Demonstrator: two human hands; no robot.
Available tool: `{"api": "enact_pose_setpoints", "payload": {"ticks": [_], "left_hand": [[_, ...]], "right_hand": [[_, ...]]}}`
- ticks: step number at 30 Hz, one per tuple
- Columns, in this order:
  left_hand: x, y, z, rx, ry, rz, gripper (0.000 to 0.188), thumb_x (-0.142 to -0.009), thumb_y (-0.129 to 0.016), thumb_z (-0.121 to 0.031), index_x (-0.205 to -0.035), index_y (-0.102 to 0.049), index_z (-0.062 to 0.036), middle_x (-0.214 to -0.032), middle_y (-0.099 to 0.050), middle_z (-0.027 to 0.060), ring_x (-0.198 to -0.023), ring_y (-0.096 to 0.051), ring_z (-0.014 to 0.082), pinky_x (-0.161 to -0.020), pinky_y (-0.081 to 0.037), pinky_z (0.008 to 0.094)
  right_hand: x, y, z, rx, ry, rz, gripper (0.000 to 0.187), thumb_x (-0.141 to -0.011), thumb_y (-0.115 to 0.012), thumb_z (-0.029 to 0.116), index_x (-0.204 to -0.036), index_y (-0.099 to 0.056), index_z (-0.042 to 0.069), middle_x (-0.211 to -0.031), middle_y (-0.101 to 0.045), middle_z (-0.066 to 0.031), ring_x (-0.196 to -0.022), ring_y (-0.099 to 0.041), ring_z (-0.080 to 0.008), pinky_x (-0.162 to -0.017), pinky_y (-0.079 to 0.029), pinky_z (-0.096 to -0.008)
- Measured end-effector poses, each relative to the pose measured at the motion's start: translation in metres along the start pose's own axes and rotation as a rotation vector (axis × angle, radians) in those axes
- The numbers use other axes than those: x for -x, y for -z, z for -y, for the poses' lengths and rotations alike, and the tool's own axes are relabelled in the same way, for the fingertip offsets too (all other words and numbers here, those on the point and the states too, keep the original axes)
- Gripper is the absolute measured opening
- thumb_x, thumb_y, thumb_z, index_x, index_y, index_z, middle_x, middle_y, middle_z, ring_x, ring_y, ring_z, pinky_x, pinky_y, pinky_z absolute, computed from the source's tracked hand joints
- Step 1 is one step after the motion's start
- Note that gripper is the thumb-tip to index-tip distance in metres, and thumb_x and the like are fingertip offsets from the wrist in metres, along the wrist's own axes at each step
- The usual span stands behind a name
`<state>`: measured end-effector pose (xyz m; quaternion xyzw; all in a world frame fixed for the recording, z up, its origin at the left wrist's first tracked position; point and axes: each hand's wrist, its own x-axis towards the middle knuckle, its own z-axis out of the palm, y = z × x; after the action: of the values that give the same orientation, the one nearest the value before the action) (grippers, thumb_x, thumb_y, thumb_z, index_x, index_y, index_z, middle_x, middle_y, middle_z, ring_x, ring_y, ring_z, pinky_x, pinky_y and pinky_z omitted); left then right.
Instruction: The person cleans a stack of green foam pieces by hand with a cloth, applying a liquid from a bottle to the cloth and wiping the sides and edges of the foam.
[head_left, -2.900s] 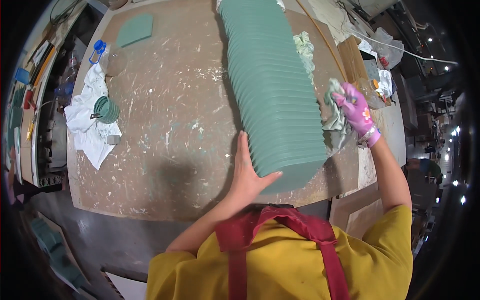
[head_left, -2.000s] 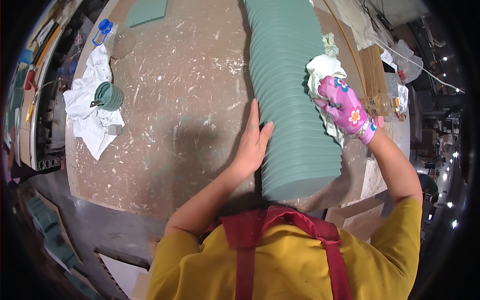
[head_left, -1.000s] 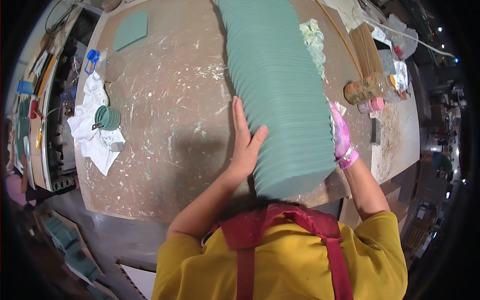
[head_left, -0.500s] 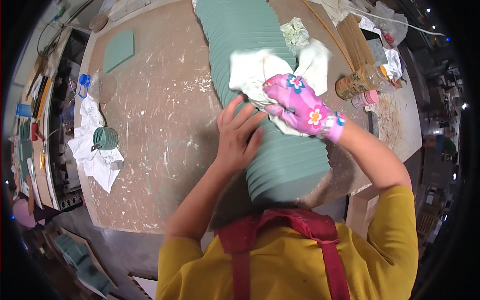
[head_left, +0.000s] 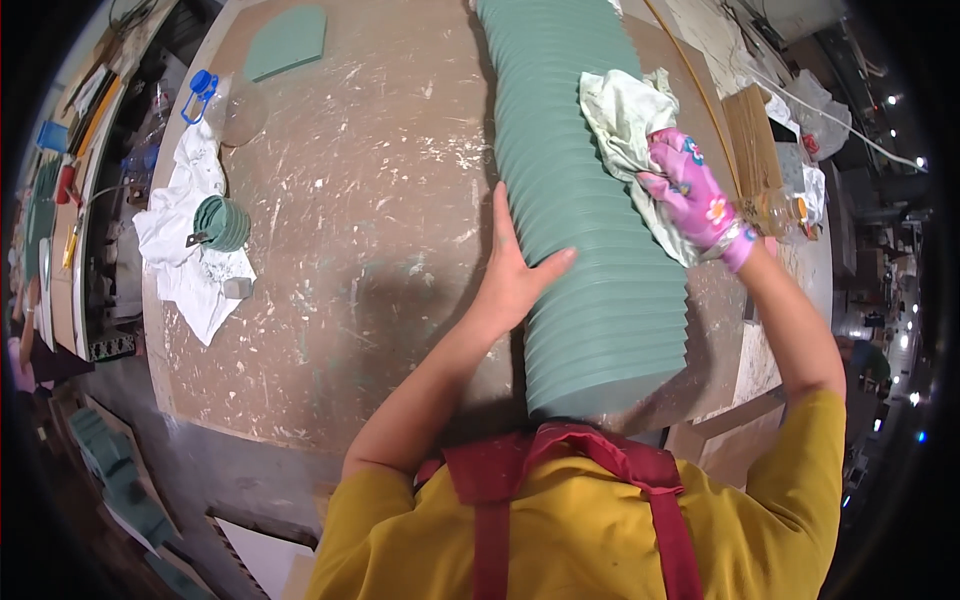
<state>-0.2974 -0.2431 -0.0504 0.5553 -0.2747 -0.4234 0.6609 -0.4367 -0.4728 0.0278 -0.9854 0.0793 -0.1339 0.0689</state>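
Observation:
A long green ribbed column [head_left: 600,300] lies lengthwise on the worktable [head_left: 380,210], one end close to my body. My bare left hand [head_left: 518,275] rests along its left side, fingers stretched out and thumb lying on the ribs. On the right side of the column, my right hand [head_left: 695,195], in a pink flowered glove, is closed on a white cloth [head_left: 625,115]. The cloth is bunched over the ribs and hangs down toward the table beside the wrist.
To the left, a white rag [head_left: 185,265] lies under a small green ribbed piece [head_left: 222,222], near a clear jug with a blue cap [head_left: 203,82]. A flat green arched piece [head_left: 288,42] sits far left. A wooden block [head_left: 750,135] and a bottle [head_left: 780,215] stand at the right.
My right hand has carried the cloth from the column's top to its right side. My left hand has drawn away from the cloth to the left side, its fingers straighter. The view has shifted.

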Motion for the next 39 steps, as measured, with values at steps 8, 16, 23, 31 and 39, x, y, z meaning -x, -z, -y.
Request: {"api": "enact_pose_setpoints", "payload": {"ticks": [8,16,23,31,39], "left_hand": [[0.001,0.005,0.027,-0.162,-0.099,-0.075,0.101,-0.079,-0.072,-0.015,-0.147,0.0,0.0031,-0.149,-0.02,0.0229,-0.138,-0.023,0.0279,-0.113,-0.021,0.0369],[0.003,-0.005,0.017,0.047,-0.106,-0.145,0.105,-0.071,-0.08,-0.027,-0.146,-0.012,0.0006,-0.14,-0.036,0.0225,-0.13,-0.038,0.0316,-0.108,-0.031,0.0389],[0.004,0.003,0.031,0.143,0.016,-0.098,0.099,-0.072,-0.078,-0.023,-0.145,-0.015,0.0038,-0.142,-0.035,0.0175,-0.13,-0.036,0.0255,-0.11,-0.027,0.036],[0.003,0.001,0.022,0.134,-0.092,-0.115,0.112,-0.072,-0.08,-0.031,-0.146,-0.005,0.0072,-0.136,-0.041,0.0246,-0.125,-0.043,0.0301,-0.106,-0.034,0.0372],[0.007,0.004,0.02,0.047,0.012,-0.176,0.106,-0.072,-0.079,-0.028,-0.145,-0.011,0.0072,-0.134,-0.043,0.0247,-0.122,-0.047,0.0309,-0.104,-0.036,0.0373]], "right_hand": [[-0.098,-0.04,0.101,-0.396,0.064,0.488,0.014,-0.076,-0.06,0.01,-0.088,-0.061,0.005,-0.082,-0.059,-0.0118,-0.075,-0.061,-0.0297,-0.071,-0.05,-0.0405],[-0.131,0.001,0.082,0.029,0.337,0.758,0.042,-0.089,-0.062,0.019,-0.128,-0.051,0.007,-0.11,-0.063,-0.0114,-0.097,-0.064,-0.0216,-0.082,-0.054,-0.0285],[-0.131,-0.053,0.128,0.221,0.545,0.756,0.038,-0.086,-0.062,0.02,-0.121,-0.056,0.008,-0.104,-0.059,-0.0129,-0.086,-0.064,-0.0248,-0.08,-0.054,-0.0323],[-0.111,0.004,0.051,-0.158,0.141,0.365,0.025,-0.079,-0.066,0.005,-0.103,-0.057,0.006,-0.092,-0.061,-0.0132,-0.086,-0.06,-0.0348,-0.075,-0.049,-0.0394],[-0.152,0.002,0.125,-0.399,-0.342,0.879,0.031,-0.073,-0.063,0.004,-0.104,-0.063,0.007,-0.1,-0.063,-0.0137,-0.089,-0.064,-0.032,-0.077,-0.052,-0.0403]]}}
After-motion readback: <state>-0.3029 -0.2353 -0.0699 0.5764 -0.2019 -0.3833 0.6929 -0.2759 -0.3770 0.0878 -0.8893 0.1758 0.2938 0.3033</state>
